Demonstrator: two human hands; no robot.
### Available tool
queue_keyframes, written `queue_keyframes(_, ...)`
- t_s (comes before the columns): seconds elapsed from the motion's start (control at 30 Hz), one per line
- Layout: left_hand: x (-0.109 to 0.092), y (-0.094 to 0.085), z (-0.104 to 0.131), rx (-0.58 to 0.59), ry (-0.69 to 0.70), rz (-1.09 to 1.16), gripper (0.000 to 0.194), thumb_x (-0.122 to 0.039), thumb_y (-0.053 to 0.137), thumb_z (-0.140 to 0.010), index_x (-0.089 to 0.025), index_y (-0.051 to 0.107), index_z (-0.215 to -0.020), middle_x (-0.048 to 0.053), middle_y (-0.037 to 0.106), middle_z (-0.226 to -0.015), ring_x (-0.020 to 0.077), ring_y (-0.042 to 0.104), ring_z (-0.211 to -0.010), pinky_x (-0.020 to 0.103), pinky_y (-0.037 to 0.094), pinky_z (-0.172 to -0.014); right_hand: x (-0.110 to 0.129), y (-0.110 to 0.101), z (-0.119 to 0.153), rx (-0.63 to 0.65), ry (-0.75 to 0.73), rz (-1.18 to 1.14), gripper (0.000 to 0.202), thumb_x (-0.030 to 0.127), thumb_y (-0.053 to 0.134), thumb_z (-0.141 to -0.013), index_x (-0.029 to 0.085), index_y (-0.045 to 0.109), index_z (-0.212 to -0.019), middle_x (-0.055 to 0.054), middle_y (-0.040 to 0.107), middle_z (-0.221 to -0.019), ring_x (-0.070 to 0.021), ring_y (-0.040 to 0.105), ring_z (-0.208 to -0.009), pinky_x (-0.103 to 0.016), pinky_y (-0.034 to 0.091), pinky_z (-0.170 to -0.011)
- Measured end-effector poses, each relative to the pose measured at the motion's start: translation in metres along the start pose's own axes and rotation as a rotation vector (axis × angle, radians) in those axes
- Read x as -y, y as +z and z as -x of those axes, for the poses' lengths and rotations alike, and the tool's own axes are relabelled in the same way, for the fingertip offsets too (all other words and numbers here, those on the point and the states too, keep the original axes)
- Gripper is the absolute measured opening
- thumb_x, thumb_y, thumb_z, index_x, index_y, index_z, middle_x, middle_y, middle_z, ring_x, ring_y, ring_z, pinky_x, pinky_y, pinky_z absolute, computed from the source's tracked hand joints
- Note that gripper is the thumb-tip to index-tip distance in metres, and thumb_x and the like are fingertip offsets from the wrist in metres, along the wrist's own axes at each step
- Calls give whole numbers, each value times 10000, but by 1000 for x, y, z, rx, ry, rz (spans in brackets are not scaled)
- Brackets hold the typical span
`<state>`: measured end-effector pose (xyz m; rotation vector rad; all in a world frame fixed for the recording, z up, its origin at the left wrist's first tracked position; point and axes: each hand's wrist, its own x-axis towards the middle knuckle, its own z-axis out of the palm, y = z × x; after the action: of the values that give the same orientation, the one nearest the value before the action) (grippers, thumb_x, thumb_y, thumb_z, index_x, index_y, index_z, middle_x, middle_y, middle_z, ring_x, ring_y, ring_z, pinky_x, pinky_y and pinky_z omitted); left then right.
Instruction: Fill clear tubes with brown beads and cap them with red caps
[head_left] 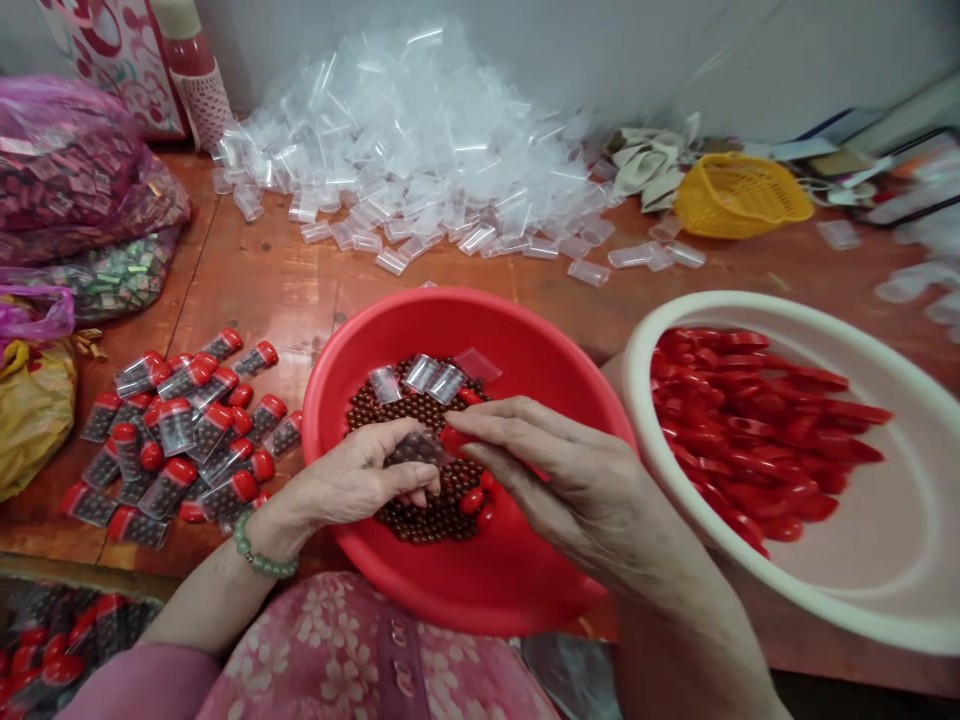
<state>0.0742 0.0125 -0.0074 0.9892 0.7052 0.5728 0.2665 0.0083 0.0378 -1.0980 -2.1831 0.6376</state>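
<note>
My left hand [367, 475] is closed around a clear plastic tube [415, 450] with brown beads in it, over the red basin [600, 415]. Beside the tube's open end, my right hand [540, 460] pinches a red cap [454, 442]. Brown beads [427, 412] lie in the basin below both hands. A few clear tubes [421, 373] rest on the beads, and some small red caps [472, 500] lie near my right fingers. The tube and cap are partly hidden by my fingers.
Filled, red-capped tubes [176, 425] are heaped left of the basin. A white basin [922, 500] holding red pieces [757, 420] stands at the right. Empty clear tubes [427, 150] are piled at the back. A yellow basket [742, 195] sits back right; plastic bags [67, 180] stand left.
</note>
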Motion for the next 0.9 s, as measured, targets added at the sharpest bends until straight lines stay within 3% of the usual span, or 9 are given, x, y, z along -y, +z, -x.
queue_keyframes(0.17, 0, 0, 1, 14, -24, 2, 281, -408, 647, -814, -152, 546, -868, -8, 565, -728, 82, 509, -627, 238, 418, -628, -3, -9, 2, 84, 24, 23, 254, 149, 523, -915, 246, 678, -1090, -44, 700, -979, -151, 687, -862, -244, 579, -743)
queue_keyframes(0.4, -1, 1, -1, -34, -19, -31, 169, -306, 612, -832, -159, 552, -889, -4, 568, -740, 100, 516, -669, 246, 415, -653, -5, 6, 0, -164, 53, -71, 267, 138, 577, -885, 258, 674, -1103, -48, 713, -992, -172, 684, -897, -299, 583, -782)
queue_keyframes(0.53, -2, 2, -2, -74, -11, -4, 135, -252, 597, -820, -156, 545, -898, -8, 565, -735, 98, 511, -659, 246, 406, -645, -7, 11, 4, -147, 21, -18, 282, 106, 572, -882, 238, 662, -1115, -50, 705, -993, -158, 679, -901, -283, 576, -796)
queue_keyframes(0.73, -5, 3, -2, -114, -10, 34, 189, -232, 592, -817, -148, 559, -983, -9, 569, -769, 86, 516, -650, 247, 410, -656, -13, -3, 13, -110, 89, 73, 245, 132, 579, -885, 228, 662, -1094, -49, 701, -979, -157, 684, -873, -276, 574, -795)
queue_keyframes(0.9, -3, 2, -1, -94, -14, 23, 198, -267, 631, -806, -150, 568, -952, -4, 571, -771, 96, 527, -685, 253, 425, -679, -7, 6, 3, -142, 37, 26, 253, 103, 560, -892, 213, 651, -1101, -67, 690, -999, -151, 672, -904, -271, 568, -805)
